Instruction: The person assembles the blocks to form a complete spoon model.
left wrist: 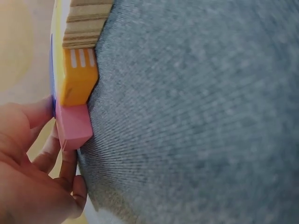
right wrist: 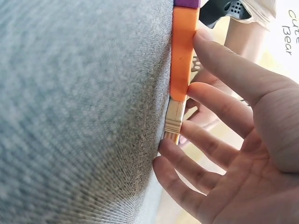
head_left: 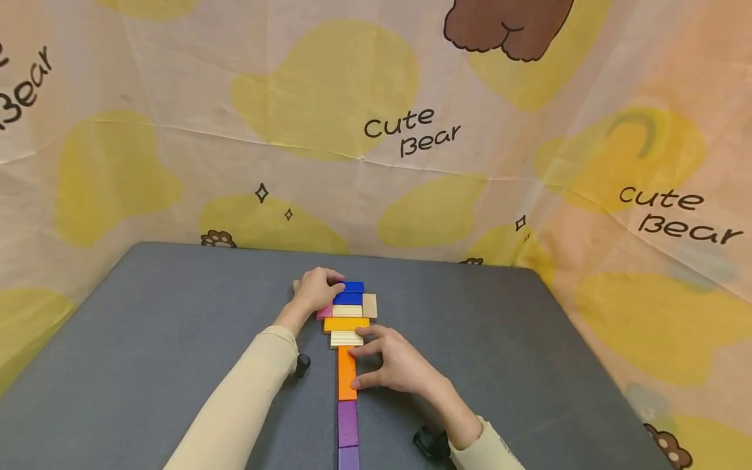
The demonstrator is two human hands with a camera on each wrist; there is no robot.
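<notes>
Flat coloured blocks lie in a column on the grey table. At its far end my left hand [head_left: 314, 289] has thumb and index finger at the left end of a blue block [head_left: 354, 287], pinching it; the other fingers curl beside a pink block [left wrist: 77, 128]. A second blue block [head_left: 348, 299] lies just nearer. My right hand [head_left: 402, 361] is spread along the column's right side, fingers fairly straight. Its thumb and index finger touch the orange block [head_left: 347, 373], and another fingertip reaches the yellow-orange block [head_left: 346, 324]. A ridged wooden block [head_left: 346, 338] lies between these two.
Purple blocks [head_left: 348, 423] continue the column toward me. Another ridged wooden block [head_left: 347, 311] and a plain wooden block [head_left: 369, 305] lie near the far end. The grey table [head_left: 176, 339] extends on both sides, with a printed curtain [head_left: 329, 196] behind.
</notes>
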